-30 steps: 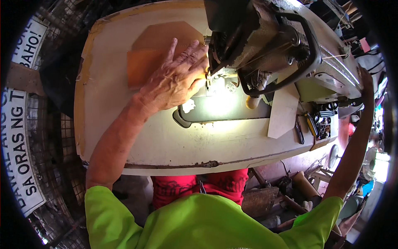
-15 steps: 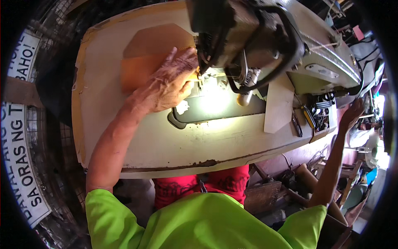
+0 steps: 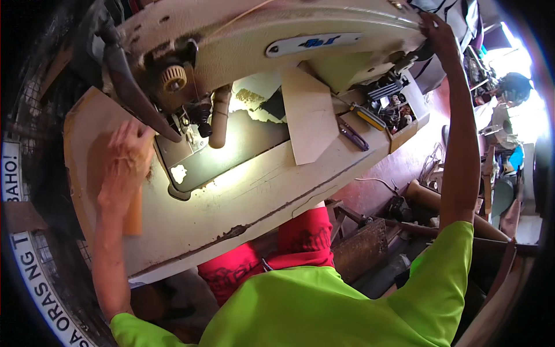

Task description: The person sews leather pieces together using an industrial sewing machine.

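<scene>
My left hand (image 3: 127,156), fingers curled together, holds an orange sheet (image 3: 132,217) on the left of the sewing table (image 3: 231,199), beside the machine's needle and presser area (image 3: 188,130). The lamp lights the dark bed plate there. At top right, my right hand (image 3: 440,32) reaches to the end of the cream sewing machine head (image 3: 243,40), fingers bent round a part I cannot make out. A pale cut-cornered panel (image 3: 306,115) lies on the table right of the needle area.
Near the panel lie a purple-handled tool (image 3: 352,133), a yellow-handled tool (image 3: 367,115) and a box of small metal parts (image 3: 404,113). A wire grid with signs (image 3: 34,277) stands at left. A brown roll (image 3: 422,196) and other clutter are below right.
The view has swung rightward, so the machine fills more of the top. My right hand, lower a moment ago, has moved up to the machine's end. The orange sheet sits mostly under my left hand.
</scene>
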`<state>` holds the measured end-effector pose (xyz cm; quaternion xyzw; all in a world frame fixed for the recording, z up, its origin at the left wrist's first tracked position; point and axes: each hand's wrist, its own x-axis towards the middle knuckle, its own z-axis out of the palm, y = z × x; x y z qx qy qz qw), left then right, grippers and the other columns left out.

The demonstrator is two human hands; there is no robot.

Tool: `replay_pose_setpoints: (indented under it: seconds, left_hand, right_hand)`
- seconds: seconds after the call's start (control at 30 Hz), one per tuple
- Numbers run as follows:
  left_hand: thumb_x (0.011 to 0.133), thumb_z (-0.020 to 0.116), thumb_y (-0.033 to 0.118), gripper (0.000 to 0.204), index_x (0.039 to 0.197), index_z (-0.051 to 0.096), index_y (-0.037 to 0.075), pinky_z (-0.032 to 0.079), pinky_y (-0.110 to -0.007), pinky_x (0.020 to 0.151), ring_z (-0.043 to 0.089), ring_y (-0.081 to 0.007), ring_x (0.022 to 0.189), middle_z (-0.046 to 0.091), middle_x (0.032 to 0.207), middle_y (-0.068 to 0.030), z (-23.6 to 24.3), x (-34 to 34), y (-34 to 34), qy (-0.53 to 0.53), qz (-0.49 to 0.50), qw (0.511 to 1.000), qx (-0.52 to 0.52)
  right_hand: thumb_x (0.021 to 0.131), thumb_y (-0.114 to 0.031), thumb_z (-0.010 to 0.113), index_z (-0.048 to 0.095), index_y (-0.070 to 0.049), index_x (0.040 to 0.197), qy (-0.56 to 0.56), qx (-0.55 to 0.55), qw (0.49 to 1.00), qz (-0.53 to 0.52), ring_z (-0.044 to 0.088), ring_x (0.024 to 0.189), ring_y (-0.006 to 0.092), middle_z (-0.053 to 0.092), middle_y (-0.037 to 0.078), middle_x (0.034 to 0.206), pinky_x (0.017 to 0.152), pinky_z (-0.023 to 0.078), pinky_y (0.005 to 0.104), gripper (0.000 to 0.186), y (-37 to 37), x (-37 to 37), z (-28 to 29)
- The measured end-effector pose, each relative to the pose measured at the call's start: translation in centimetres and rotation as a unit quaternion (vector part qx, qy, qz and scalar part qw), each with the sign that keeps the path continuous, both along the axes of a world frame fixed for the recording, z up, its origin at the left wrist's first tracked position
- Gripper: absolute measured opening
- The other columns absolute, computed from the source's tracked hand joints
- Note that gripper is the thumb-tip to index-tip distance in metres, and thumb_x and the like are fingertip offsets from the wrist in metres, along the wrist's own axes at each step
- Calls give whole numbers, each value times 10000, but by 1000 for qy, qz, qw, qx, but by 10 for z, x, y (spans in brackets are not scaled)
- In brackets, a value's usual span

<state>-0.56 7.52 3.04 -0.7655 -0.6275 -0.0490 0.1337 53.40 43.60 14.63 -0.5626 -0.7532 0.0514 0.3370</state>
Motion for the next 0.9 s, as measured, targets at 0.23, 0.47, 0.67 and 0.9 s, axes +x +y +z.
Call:
replay_pose_setpoints:
  seconds: [0.23, 0.47, 0.67, 0.9]
  left_hand:
    - [814, 656, 41, 86, 882, 605, 27, 493, -431, 774, 578, -326, 911, 545, 932, -140, 15, -2, -50, -71, 100, 991, -44]
    - [779, 700, 8, 71, 849, 693, 15, 472, -342, 689, 596, -223, 746, 580, 807, -79, -13, 27, -41, -357, 7, 933, 48]
    - [840, 698, 43, 79, 876, 671, -22, 486, -289, 714, 602, -160, 787, 606, 854, -71, -18, 10, -48, -472, 84, 878, -4]
    - [840, 708, 90, 119, 858, 657, -17, 480, -306, 761, 592, -185, 817, 606, 911, -77, -27, -2, -47, -546, 47, 835, -50]
  right_hand:
    - [877, -121, 630, 610, -50, 1180, -101, 115, 988, 33, 589, 1057, 350, 623, 172, 1111, 922, 463, 435, 313, -217, -82, -87]
    - [878, 6, 577, 575, -38, 1206, -210, 74, 972, 70, 583, 954, 376, 584, 182, 1076, 807, 484, 426, 331, -276, -102, -159]
    - [957, -10, 454, 549, -35, 1163, -155, 2, 988, -12, 636, 845, 370, 632, 182, 1006, 695, 516, 425, 228, -309, -143, -118]
    - [902, -115, 621, 529, -30, 1128, 47, -208, 921, 326, 638, 826, 314, 612, 183, 908, 698, 502, 431, 259, -367, -289, -114]
